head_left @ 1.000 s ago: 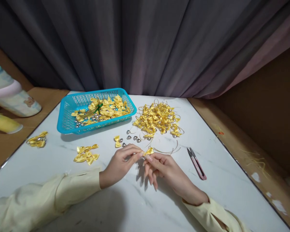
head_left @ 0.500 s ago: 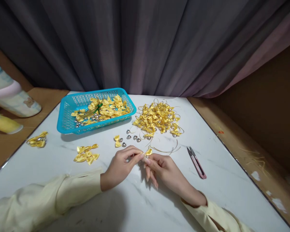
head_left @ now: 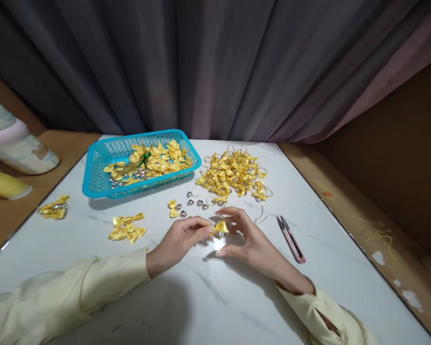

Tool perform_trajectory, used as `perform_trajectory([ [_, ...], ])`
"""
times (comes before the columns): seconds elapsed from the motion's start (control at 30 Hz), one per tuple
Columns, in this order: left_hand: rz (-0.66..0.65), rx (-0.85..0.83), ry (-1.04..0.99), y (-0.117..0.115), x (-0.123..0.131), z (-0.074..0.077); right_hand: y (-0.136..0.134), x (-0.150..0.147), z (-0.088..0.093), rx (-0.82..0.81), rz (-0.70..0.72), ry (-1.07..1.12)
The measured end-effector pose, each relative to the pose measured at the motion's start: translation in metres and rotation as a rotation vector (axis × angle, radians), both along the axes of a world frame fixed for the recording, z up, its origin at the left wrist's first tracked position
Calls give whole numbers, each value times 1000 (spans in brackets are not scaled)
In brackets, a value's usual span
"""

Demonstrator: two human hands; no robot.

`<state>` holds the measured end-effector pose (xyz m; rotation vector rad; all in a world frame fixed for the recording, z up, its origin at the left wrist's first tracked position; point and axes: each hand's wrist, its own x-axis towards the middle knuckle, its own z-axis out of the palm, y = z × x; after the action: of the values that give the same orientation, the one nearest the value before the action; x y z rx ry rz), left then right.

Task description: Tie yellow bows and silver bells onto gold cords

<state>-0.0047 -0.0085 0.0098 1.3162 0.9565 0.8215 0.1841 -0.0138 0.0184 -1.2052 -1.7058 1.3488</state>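
Marble table | left hand fingertips pinched on yellow bow near table centre | right hand fingers spread, arched beside it | risk: thin pinch may slip, silver charm could fall among loose charms

Surface: white marble pattern, smooth, glossy. Basket: turquoise plastic, perforated, slight sheen. Held bow: yellow satin cloth, lustrous. Heart charm beneath it: silver, polished, metallic look. Snips: bare metal blades, glossy pink handle. Curtain: grey cloth, matt.
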Motion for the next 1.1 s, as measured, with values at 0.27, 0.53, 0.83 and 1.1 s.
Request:
perform_trajectory([
  [0.27, -73, -139, -123, 5, -3, -4, -4, -4, -4, -154, 92, -8],
  [0.53, -124, -368, -251, 11, -4, -4, -5, 0, -3, -49, 161, -123],
  [0.83, -230, -451, -319, 9, -6, -5, -8, -6, -6, 204, 116, -265],
  [1.1, -228, -366, -246, 7, -5, -4, -5, 1, -1, 95, 189, -244],
])
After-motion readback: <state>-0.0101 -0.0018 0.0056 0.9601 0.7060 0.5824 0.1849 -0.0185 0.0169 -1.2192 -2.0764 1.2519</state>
